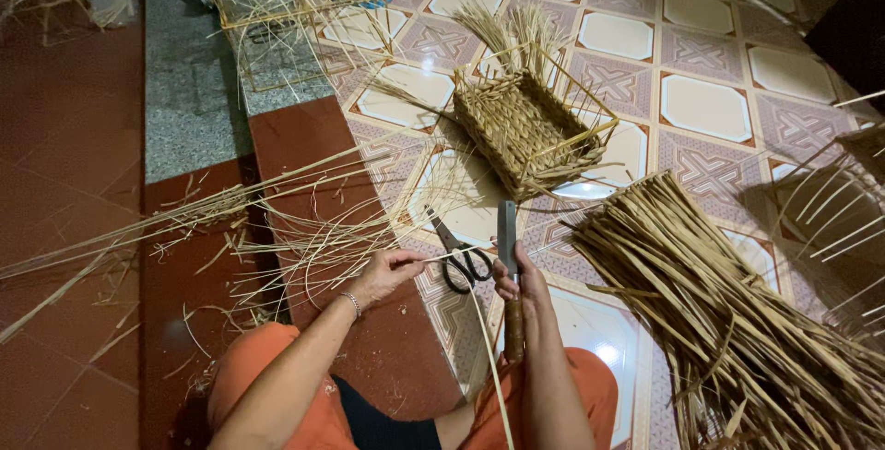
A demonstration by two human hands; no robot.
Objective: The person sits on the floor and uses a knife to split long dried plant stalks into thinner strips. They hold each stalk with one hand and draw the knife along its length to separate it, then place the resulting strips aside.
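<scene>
Tight in front, open floor only in patches.

Your left hand (pixel 385 273) and right hand (pixel 518 282) sit close together; the black-handled scissors (pixel 458 252) lie on the floor right between them, so no clean pass there. The knife (pixel 508 270) in your right hand points forward toward the half-woven basket (pixel 527 123), which blocks straight ahead. Right side is walled off by the big bundle of flat straw strips (pixel 737 321). Left side is crossed by long loose reeds (pixel 184 219) fanned over the red floor (pixel 74 164). Freest spot: bare tiled floor (pixel 710 104) beyond the basket, right of it.
</scene>
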